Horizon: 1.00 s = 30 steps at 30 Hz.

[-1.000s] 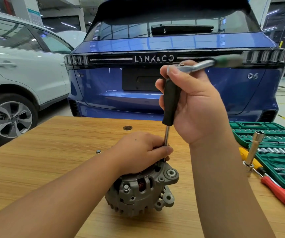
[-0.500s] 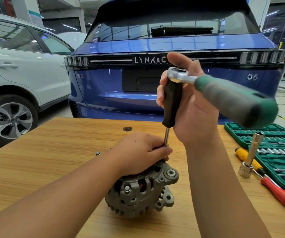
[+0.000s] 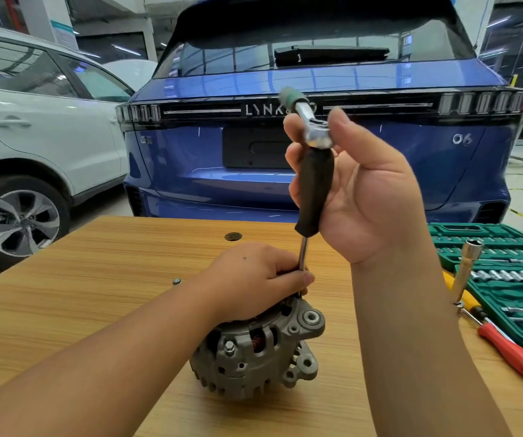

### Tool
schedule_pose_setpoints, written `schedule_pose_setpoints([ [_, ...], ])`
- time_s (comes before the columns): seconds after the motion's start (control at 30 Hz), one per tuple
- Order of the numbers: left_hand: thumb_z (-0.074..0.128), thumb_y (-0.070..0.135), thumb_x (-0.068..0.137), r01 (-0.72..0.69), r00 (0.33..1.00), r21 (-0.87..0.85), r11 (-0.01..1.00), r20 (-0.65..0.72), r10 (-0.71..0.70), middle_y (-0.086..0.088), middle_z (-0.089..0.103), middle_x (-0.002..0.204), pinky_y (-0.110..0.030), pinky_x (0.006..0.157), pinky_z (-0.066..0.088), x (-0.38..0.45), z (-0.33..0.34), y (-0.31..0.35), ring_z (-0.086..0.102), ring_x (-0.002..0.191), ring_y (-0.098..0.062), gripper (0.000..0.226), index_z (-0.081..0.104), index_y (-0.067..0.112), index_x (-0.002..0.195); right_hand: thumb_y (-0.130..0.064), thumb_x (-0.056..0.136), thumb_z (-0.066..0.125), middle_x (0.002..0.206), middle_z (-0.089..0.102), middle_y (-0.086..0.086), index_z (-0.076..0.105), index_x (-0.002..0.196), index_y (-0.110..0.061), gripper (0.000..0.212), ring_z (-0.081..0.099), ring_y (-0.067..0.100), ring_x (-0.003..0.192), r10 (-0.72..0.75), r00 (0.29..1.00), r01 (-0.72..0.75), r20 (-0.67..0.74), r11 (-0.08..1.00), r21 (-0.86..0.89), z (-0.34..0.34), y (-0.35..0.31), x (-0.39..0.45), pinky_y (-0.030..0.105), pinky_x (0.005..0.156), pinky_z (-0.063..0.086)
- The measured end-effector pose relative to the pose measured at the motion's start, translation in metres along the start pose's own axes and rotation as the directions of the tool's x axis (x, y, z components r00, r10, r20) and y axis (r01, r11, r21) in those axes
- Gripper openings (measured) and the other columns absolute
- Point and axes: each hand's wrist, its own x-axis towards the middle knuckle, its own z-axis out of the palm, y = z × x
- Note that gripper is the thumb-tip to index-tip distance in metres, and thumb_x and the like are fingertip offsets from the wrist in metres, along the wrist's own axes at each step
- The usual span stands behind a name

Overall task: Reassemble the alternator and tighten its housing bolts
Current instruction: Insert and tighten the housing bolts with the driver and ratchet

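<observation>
Alternator (image 3: 255, 357) on table (image 3: 64, 294), upright extension bar (image 3: 314, 190) above.

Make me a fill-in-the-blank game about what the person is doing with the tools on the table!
1. The left hand rests on top of the grey ____ on the wooden table.
2. The right hand holds a driver with a ____ grip, topped by a ratchet.
3. The car behind the table is ____.
4. The screwdriver lying by the green socket case has a ____ handle.

Missing words: alternator, black, blue, red
</observation>
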Motion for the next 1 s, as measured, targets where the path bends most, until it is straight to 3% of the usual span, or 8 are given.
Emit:
schedule_pose_setpoints([
  [0.17,0.046,0.058,0.101,0.025,1.000,0.002,1.000,0.000,-0.025,0.016,0.073,0.094,-0.042,0.084,0.054,0.000,0.000,0.000,0.065,0.089,-0.003,0.034,0.073,0.037,0.102,-0.013,0.075,0.073,0.086,0.067,0.003,0.059,0.095,-0.015,0.025,0.065,0.016,0.077,-0.105,0.994,0.107,-0.043,0.992,0.064,0.003,0.009,0.002,0.026,0.067,0.052],
  [0.33,0.045,0.056,0.103,0.032,0.999,0.008,0.999,0.004,-0.032,0.026,0.069,0.088,-0.023,0.072,0.046,0.002,0.001,0.000,0.059,0.086,0.008,0.030,0.070,0.040,0.102,-0.001,0.097,0.058,0.106,0.065,0.024,0.062,0.104,-0.019,0.020,0.062,0.030,0.086,-0.480,0.877,0.434,0.002,0.791,-0.431,0.006,0.021,0.007,0.023,0.069,0.052],
  [0.47,0.044,0.056,0.103,0.042,0.999,0.003,0.999,-0.003,-0.042,0.020,0.073,0.098,-0.035,0.084,0.052,0.001,0.001,0.000,0.063,0.091,0.001,0.032,0.070,0.038,0.107,-0.017,0.089,0.044,0.085,0.065,0.012,0.060,0.114,-0.013,0.030,0.053,0.026,0.066,-0.278,0.956,0.294,0.098,0.925,-0.242,0.001,0.021,0.010,0.035,0.063,0.041],
  [0.6,0.042,0.057,0.103,0.041,0.999,0.020,0.999,-0.010,-0.041,0.017,0.073,0.098,-0.040,0.087,0.053,0.001,0.001,-0.001,0.063,0.091,-0.002,0.034,0.070,0.037,0.103,-0.044,0.091,0.050,0.083,0.061,0.010,0.060,0.117,-0.011,0.043,0.052,0.024,0.066,-0.203,0.973,0.214,0.107,0.971,-0.103,-0.004,0.017,0.012,0.031,0.063,0.043],
  [0.7,0.041,0.059,0.102,0.051,0.999,0.036,0.998,-0.013,-0.050,0.021,0.071,0.096,-0.034,0.084,0.052,0.003,0.002,-0.002,0.061,0.088,0.003,0.033,0.068,0.040,0.102,-0.037,0.096,0.053,0.087,0.060,0.004,0.056,0.120,-0.013,0.034,0.056,0.017,0.070,-0.214,0.977,0.214,0.013,0.964,-0.157,-0.006,0.017,0.010,0.029,0.064,0.045],
  [0.83,0.042,0.059,0.102,0.015,1.000,0.026,1.000,-0.002,-0.015,0.037,0.065,0.085,-0.026,0.068,0.043,0.003,0.002,-0.001,0.057,0.083,0.012,0.030,0.067,0.043,0.096,-0.031,0.083,0.076,0.066,0.058,-0.011,0.058,0.113,-0.009,0.042,0.049,0.008,0.057,-0.365,0.910,0.266,-0.199,0.879,-0.397,0.000,0.016,0.008,0.022,0.055,0.042],
  [0.9,0.042,0.061,0.102,0.016,1.000,0.037,0.999,0.005,-0.016,0.029,0.068,0.086,-0.030,0.071,0.048,0.003,0.001,-0.001,0.059,0.081,0.007,0.033,0.068,0.042,0.097,-0.026,0.086,0.077,0.061,0.054,-0.010,0.062,0.105,-0.010,0.030,0.044,0.009,0.053,-0.395,0.882,0.270,-0.258,0.871,-0.409,0.001,0.014,0.006,0.023,0.053,0.039],
  [1.0,0.042,0.062,0.101,0.037,0.999,0.032,0.999,0.008,-0.038,0.023,0.071,0.092,-0.033,0.079,0.052,0.002,0.000,-0.001,0.060,0.083,0.004,0.034,0.069,0.041,0.100,-0.028,0.092,0.067,0.076,0.066,-0.003,0.064,0.105,-0.012,0.021,0.052,0.011,0.062,-0.214,0.957,0.161,-0.196,0.953,-0.258,0.000,0.006,0.003,0.025,0.065,0.044],
])
